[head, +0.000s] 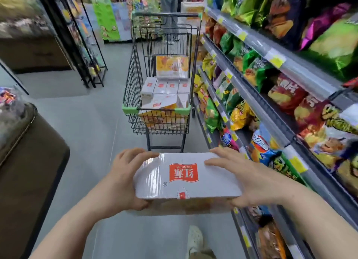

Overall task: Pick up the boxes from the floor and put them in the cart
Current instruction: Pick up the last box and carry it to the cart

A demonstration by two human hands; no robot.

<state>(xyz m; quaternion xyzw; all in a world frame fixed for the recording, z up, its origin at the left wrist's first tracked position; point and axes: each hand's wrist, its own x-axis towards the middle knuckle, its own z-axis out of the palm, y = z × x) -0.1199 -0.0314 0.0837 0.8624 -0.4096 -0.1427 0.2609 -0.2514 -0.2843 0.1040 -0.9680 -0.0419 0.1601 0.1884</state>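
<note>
White box (186, 178) with red logo is held in mid-air, left hand (124, 179) and right hand (249, 178) each with a grip curled round one end. Wire cart (135, 88) straight ahead, well apart, already loaded with boxes; four white tops show in one row. Snack shelves (271, 51) close on the right, one shoe (195, 239) below.

Red "红派" logo (upside down) on box (186, 177)

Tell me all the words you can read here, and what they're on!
"红派", upside down, in the red logo on the white box held by the left hand and right hand.
Small letters above it: too blurred.
Boxes in the cart: red labels, unreadable.
Snack bags and yellow shelf tags: too blurred.
</note>
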